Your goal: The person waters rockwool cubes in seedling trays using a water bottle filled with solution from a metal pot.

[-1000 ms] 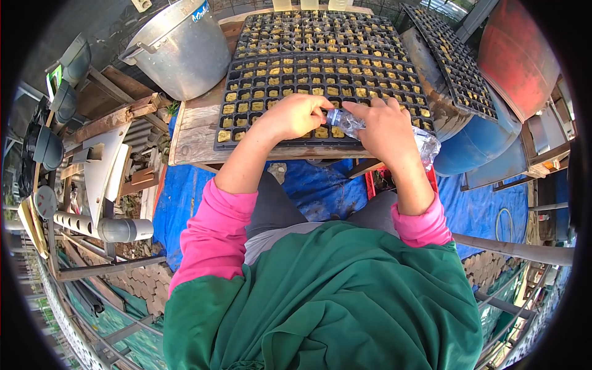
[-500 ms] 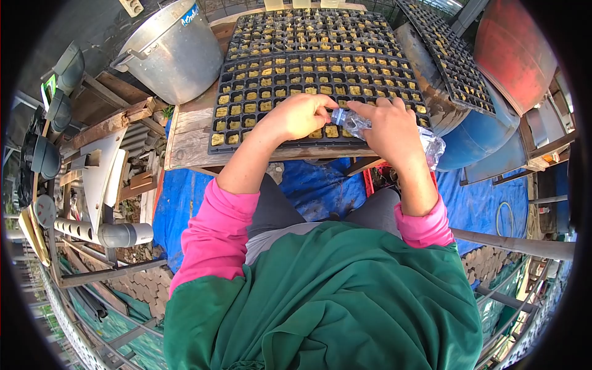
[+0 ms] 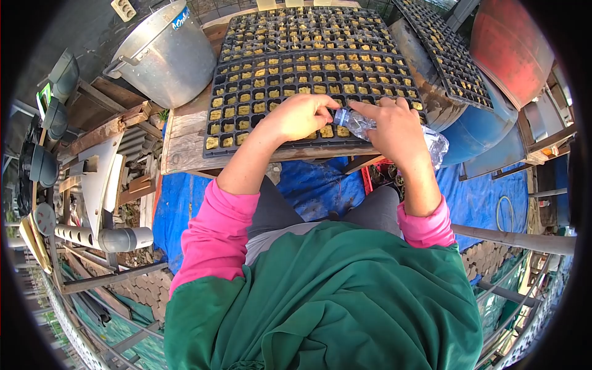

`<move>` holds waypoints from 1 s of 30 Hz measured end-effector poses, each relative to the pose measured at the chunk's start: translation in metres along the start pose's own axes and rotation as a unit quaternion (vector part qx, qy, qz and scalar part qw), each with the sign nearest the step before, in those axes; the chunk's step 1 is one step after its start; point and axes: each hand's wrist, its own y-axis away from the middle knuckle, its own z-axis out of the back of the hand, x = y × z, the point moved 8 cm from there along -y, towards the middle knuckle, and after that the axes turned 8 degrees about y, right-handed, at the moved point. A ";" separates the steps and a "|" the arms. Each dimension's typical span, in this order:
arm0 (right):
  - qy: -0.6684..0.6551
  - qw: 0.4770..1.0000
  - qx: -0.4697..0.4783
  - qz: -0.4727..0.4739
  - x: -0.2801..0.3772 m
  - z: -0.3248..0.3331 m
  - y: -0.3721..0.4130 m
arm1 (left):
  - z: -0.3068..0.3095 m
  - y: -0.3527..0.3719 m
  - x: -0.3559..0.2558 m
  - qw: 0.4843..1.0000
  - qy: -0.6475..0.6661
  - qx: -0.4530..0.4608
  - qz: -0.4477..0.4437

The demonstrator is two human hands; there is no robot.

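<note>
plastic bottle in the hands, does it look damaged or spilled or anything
The plastic bottle looks crumpled, most at its back end past the right hand. It lies on its side, neck toward the left hand, over the seedling tray. No spill shows.

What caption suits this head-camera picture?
Right hand holds a clear plastic bottle, left hand at its neck, above a black seedling tray on a wooden table.
</note>
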 end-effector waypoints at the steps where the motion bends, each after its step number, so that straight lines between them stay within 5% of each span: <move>1: 0.000 1.000 0.002 -0.001 -0.001 0.000 0.000 | -0.001 -0.001 -0.001 1.000 -0.002 0.004 -0.002; 30: -0.008 1.000 0.003 -0.024 -0.026 -0.002 0.007 | -0.019 -0.020 -0.013 1.000 -0.002 0.018 -0.014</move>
